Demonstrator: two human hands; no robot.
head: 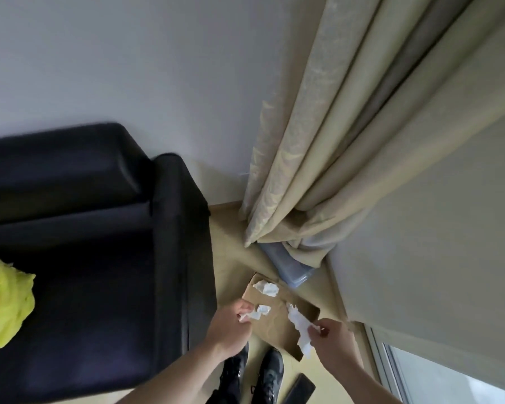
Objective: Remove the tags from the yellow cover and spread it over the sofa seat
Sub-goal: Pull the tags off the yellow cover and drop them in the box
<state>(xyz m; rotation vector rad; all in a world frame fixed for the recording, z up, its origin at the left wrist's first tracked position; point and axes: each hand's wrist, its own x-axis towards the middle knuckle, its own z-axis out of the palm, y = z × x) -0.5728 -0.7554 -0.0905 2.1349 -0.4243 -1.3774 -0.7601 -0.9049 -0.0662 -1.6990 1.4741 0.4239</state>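
Both hands hang over a flat brown cardboard sheet on the floor beside the dark sofa. Left hand pinches a small crumpled white paper scrap in curled fingers. Right hand grips a longer crumpled white tag at its lower end. Two more white scraps lie on the cardboard. Bunched up on the sofa seat, at the far left, sits the yellow cover. Beige curtains hang behind.

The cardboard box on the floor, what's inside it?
Crumpled white paper scraps lie in the cardboard box. The right hand holds a paper strip over it, hiding part of the bottom.
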